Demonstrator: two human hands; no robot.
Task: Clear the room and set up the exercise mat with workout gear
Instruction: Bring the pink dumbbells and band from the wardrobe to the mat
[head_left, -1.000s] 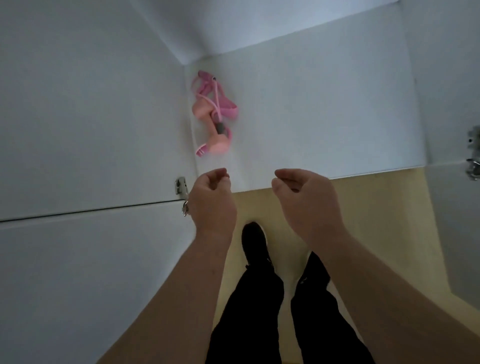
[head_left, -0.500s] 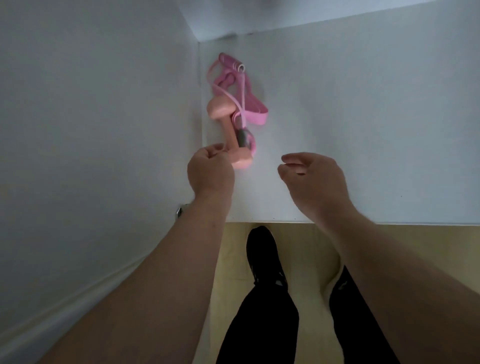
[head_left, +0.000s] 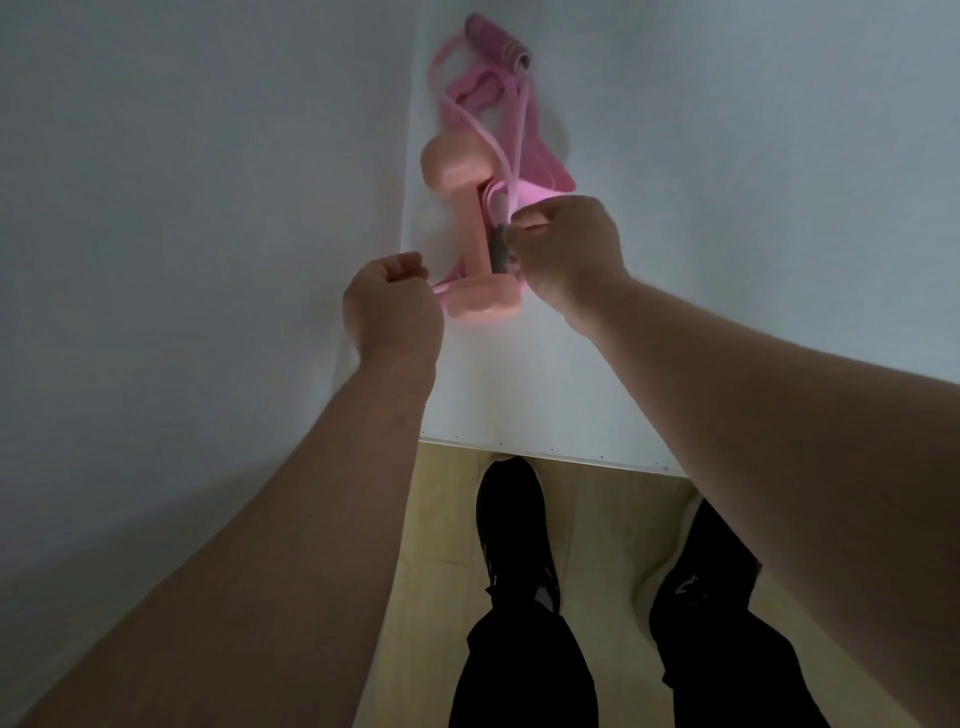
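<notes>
A pale pink dumbbell (head_left: 483, 304) lies on the white cabinet floor (head_left: 675, 234), close against the left wall. Draped over it is a pink skipping rope (head_left: 496, 150) with a grey handle section, and a pink band (head_left: 543, 174) lies behind. My right hand (head_left: 569, 249) is closed around the rope's grey handle beside the dumbbell's bar. My left hand (head_left: 392, 309) hangs just left of the dumbbell's near head with its fingers curled shut, and I see nothing held in it.
The white cabinet side wall (head_left: 208, 208) rises along the left. The cabinet floor ends at a front edge (head_left: 545, 457). Below it is pale yellow flooring (head_left: 613, 530), where my black shoe (head_left: 511, 514) and dark trousers stand.
Both hands have reached forward into the cabinet. My right hand moved from open air onto the rope's handle and closed on it. My left hand came up beside the dumbbell's near end.
</notes>
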